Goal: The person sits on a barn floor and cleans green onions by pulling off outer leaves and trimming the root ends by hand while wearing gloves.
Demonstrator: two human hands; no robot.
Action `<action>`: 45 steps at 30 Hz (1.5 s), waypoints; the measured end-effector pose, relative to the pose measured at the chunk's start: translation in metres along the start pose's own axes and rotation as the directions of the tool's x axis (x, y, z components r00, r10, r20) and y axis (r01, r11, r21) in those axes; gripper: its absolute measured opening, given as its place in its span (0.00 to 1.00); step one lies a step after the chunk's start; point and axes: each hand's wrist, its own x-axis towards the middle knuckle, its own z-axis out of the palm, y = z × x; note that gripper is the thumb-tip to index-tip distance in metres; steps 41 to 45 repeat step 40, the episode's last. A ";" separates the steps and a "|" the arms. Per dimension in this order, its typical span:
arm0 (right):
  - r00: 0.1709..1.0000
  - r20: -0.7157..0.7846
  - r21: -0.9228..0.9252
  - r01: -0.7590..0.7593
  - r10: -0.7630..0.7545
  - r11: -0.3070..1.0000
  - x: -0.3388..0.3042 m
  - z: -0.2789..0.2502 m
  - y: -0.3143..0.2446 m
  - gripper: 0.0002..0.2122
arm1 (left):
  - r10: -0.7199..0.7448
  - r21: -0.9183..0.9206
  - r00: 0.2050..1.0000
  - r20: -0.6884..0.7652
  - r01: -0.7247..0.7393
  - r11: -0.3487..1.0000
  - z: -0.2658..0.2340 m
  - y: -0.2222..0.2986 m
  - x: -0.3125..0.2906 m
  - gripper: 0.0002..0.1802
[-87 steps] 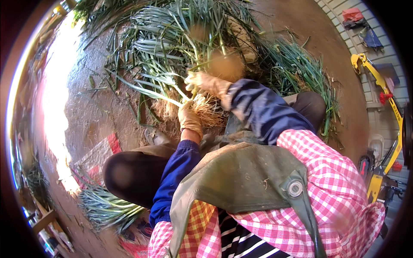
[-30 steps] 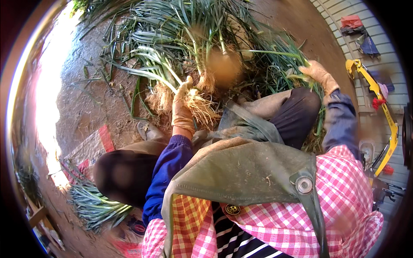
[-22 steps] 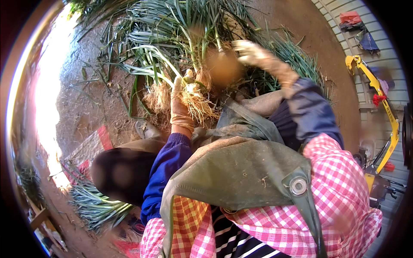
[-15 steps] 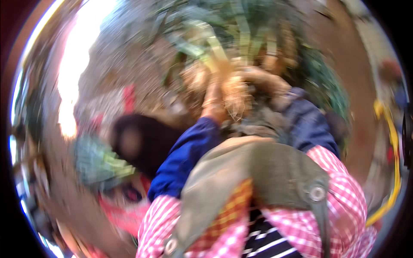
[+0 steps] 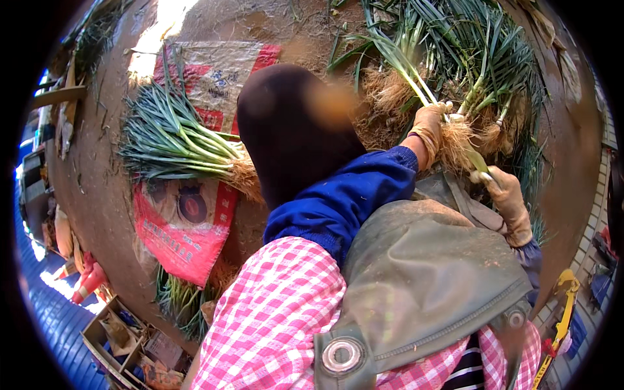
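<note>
My left hand, in a beige glove, is closed around the pale stems of a few green onions. Their leaves point up and away, and a tuft of stringy roots hangs below the fist. Just to the right and nearer to me, my gloved right hand pinches the pale end of a short yellow-green leaf beside those roots. Whether that leaf is still joined to a stem I cannot tell. A large heap of green onions with earthy roots lies right behind both hands.
At left a bundle of green onions lies on red and white sacks. My dark-clad knee is between it and the heap. A divided box stands lower left; a yellow tool-like object is at lower right. The floor is muddy brown.
The view has swung left and sharpened, so the hands now appear farther right. Both hands were close together at the stems and roots; the right now sits lower, apart, pinching a leaf.
</note>
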 end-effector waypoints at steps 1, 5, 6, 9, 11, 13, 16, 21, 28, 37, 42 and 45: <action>0.998 0.022 0.067 -0.065 0.063 0.996 -0.008 -0.005 0.004 0.07 | 0.030 -0.006 0.996 -0.082 -0.031 1.000 0.006 0.009 -0.011 0.12; 0.991 -0.133 -0.135 -0.002 -0.016 0.991 -0.050 -0.051 -0.008 0.08 | 0.029 -0.020 0.999 -0.024 -0.030 0.999 -0.019 0.039 0.004 0.13; 0.976 -0.175 -0.111 -0.152 0.131 0.982 -0.078 -0.083 0.041 0.08 | 0.072 0.183 0.997 0.004 -0.071 0.980 0.002 0.022 -0.019 0.14; 0.767 -0.433 -0.624 -0.634 0.475 0.456 -0.143 -0.142 0.098 0.12 | 0.049 0.328 0.978 0.204 -0.116 0.938 0.033 0.022 -0.052 0.14; 0.683 -0.499 -0.687 -0.687 0.533 0.237 -0.122 -0.155 0.105 0.17 | 0.036 0.341 0.975 0.218 -0.111 0.934 0.044 0.024 -0.062 0.13; 0.777 -0.603 -0.635 -0.606 0.182 0.480 -0.101 -0.155 0.126 0.20 | 0.065 0.352 0.974 0.218 -0.140 0.926 0.060 0.028 -0.064 0.13; 0.762 -0.466 -0.074 -0.540 0.450 0.838 0.011 -0.096 0.091 0.18 | -0.009 0.466 0.971 0.240 -0.107 0.878 0.026 0.027 -0.021 0.14; 0.746 -0.568 -0.069 -0.464 0.347 0.883 0.127 -0.020 0.069 0.20 | -0.037 0.563 0.991 0.125 -0.040 0.826 0.006 0.027 -0.013 0.12; 0.626 -0.551 0.033 -0.645 0.552 0.764 0.217 0.021 0.126 0.19 | 0.012 0.691 0.979 0.202 -0.151 0.707 -0.024 0.043 0.012 0.16; 0.983 -0.131 0.861 0.048 0.130 0.507 0.169 0.030 0.129 0.08 | 0.163 0.661 0.970 0.181 -0.243 0.710 -0.030 0.024 0.019 0.20; 0.987 -0.129 0.923 0.085 0.095 0.375 0.158 0.025 0.127 0.11 | 0.010 0.625 0.983 0.183 -0.124 0.771 -0.005 0.013 0.021 0.24; 0.987 -0.129 0.923 0.085 0.095 0.375 0.158 0.025 0.127 0.11 | 0.010 0.625 0.983 0.183 -0.124 0.771 -0.005 0.013 0.021 0.24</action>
